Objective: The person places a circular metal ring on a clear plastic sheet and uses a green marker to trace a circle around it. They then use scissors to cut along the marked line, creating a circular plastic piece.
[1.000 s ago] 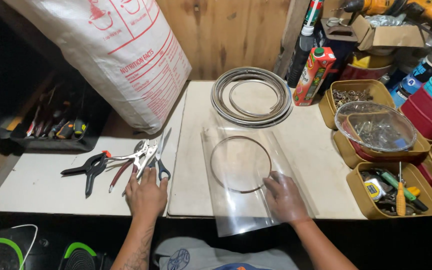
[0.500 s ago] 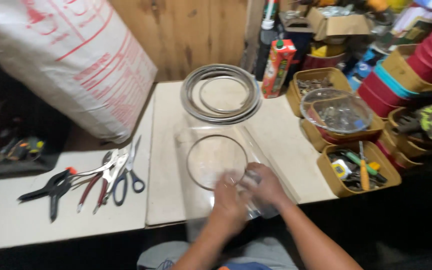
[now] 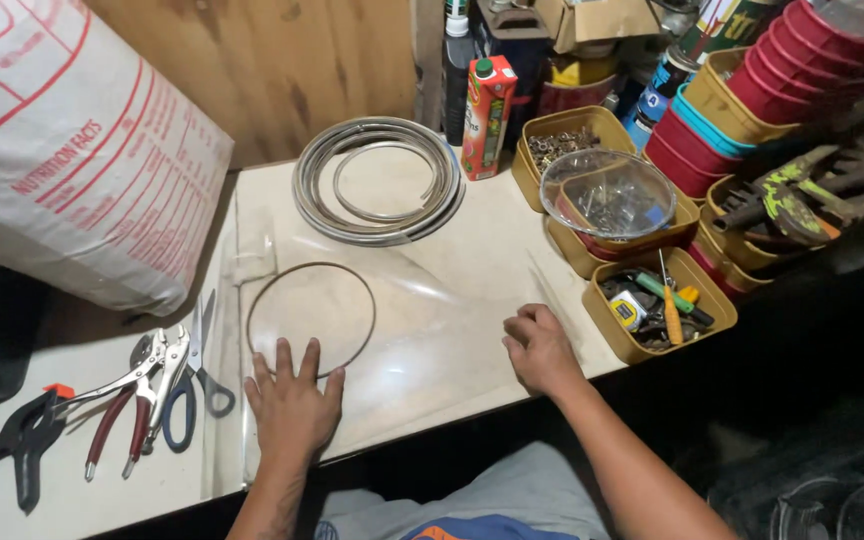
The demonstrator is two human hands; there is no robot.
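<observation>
A: Scanning left to right. Big white sack (image 3: 62, 150) leans at the far left. Below it, on the white surface (image 3: 52, 480): one black clamp (image 3: 12, 445), two red-handled pliers (image 3: 137, 400), one pair of blue-handled scissors (image 3: 192, 385). Laid side by side, handles toward the person, probably for easy reach.

B: Hands?

A: Left hand (image 3: 292, 405) lies flat, fingers spread, gripping nothing. It presses on a clear plastic sheet (image 3: 432, 330), fingertips just at the near edge of a thin wire ring (image 3: 310, 318). Looks like it's pinning the sheet down.

B: Ring location?

A: One ring, lying flat on the sheet, left of centre.

B: Right hand?

A: Right hand (image 3: 542, 345) is loosely curled, knuckles down on the sheet's right part. Holds nothing I can see.

B: Further right?

A: One coil of grey tubing (image 3: 377, 180) behind the sheet, one red juice carton (image 3: 487, 115) upright beside it. Then three tan trays I can count: the near tray (image 3: 657, 305) has small tools, and a clear bowl (image 3: 607, 195) sits on the others. Red tubs (image 3: 812, 60) are stacked far right.
</observation>
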